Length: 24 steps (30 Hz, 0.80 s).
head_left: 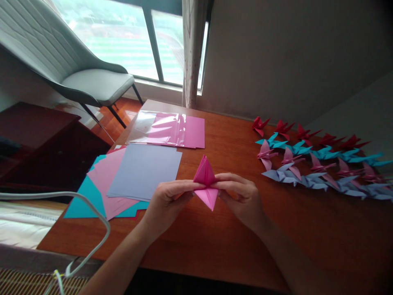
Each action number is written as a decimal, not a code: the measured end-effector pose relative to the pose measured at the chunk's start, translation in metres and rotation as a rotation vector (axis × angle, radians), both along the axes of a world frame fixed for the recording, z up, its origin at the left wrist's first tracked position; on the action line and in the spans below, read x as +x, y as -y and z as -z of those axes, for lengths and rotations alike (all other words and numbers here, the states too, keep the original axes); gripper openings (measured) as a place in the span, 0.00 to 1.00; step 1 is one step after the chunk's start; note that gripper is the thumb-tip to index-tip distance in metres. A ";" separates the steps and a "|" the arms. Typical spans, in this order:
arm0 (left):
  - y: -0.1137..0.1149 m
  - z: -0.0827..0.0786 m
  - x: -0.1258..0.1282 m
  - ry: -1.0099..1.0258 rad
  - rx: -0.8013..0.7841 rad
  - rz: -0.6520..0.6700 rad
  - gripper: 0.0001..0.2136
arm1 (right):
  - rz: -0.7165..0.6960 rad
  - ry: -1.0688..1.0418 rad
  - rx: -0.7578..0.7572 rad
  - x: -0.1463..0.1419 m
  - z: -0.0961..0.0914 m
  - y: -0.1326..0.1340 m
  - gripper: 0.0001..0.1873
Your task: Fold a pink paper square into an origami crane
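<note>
A bright pink sheet of paper, folded into a pointed diamond-like origami piece (206, 174), is held up over the wooden table. My left hand (167, 203) pinches its left corner between thumb and fingers. On the opposite side, my right hand (242, 200) grips the right corner the same way. One point of the piece aims away from me and the other toward me, with a crease across the middle between my fingertips. The folded layers at the far point stand slightly apart.
Rows of folded paper cranes (322, 168) in red, blue, pink and pale lilac stand at the right. Loose coloured sheets (144, 172) and a clear packet with pink paper (193, 131) lie left on the table (227, 139). A white cable (101, 241) loops at the lower left; a chair (98, 84) stands beyond.
</note>
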<state>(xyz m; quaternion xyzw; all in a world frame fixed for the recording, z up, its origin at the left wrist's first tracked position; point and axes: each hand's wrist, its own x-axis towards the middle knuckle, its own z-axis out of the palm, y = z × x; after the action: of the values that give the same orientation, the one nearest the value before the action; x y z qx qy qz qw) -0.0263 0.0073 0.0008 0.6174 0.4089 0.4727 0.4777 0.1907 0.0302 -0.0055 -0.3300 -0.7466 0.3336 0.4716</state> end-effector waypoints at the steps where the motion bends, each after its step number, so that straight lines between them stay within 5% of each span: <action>1: 0.000 0.000 0.000 -0.001 0.002 0.004 0.14 | 0.005 -0.001 -0.003 0.000 0.000 0.000 0.13; 12: 0.003 0.005 0.001 -0.009 -0.003 -0.102 0.14 | 0.023 -0.040 -0.072 0.000 0.001 0.002 0.12; 18: 0.006 0.007 0.004 0.011 0.023 -0.085 0.24 | 0.052 -0.115 -0.175 -0.001 0.009 0.004 0.27; 24: 0.005 0.006 0.004 -0.049 0.041 -0.088 0.21 | 0.040 -0.060 -0.138 0.001 0.011 0.002 0.21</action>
<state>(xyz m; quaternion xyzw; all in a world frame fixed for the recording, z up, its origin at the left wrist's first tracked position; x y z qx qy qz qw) -0.0225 0.0019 -0.0053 0.6200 0.4375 0.4862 0.4334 0.1920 0.0282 -0.0164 -0.3663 -0.7009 0.3845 0.4762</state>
